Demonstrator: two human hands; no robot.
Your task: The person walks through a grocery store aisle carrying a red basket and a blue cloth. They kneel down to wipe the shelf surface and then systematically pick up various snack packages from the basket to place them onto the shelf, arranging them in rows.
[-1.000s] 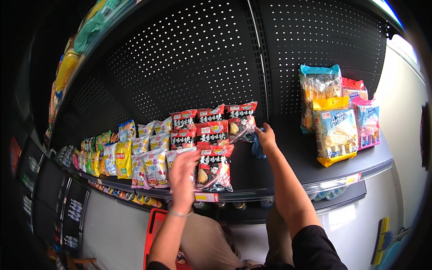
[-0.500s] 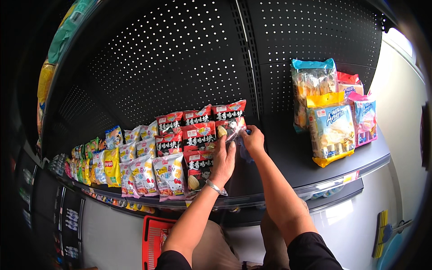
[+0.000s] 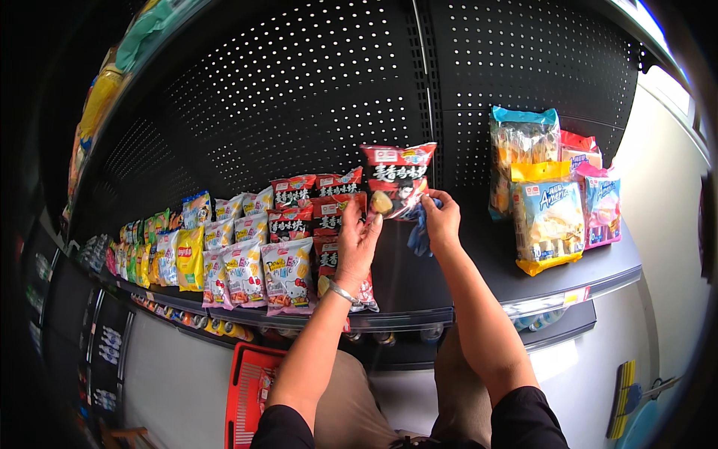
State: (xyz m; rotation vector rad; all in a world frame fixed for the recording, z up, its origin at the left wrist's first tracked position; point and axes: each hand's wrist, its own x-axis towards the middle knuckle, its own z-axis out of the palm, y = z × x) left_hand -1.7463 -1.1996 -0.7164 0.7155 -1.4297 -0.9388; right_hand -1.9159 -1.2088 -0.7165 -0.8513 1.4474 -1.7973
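A red-and-black snack bag (image 3: 400,176) is held upright above the shelf, between my two hands. My left hand (image 3: 357,247) is closed at its lower left corner, thumb toward me. My right hand (image 3: 443,221) pinches the lower right side and also has a crumpled blue cloth (image 3: 420,236) hanging from it. Just left of my left hand, matching red-and-black bags (image 3: 290,223) stand in rows on the black shelf (image 3: 471,280). White-and-pink snack bags (image 3: 288,277) stand beside them.
Yellow snack bags (image 3: 189,260) and other colourful packs line the shelf farther left. On the right stand large bread packs (image 3: 550,224). A perforated black back panel (image 3: 299,90) rises behind. A red basket (image 3: 238,389) is below, beside my leg.
Both hands have raised the red-and-black bag from the right end of its rows and brought it slightly rightward, in front of the back panel. The blue cloth now shows more plainly.
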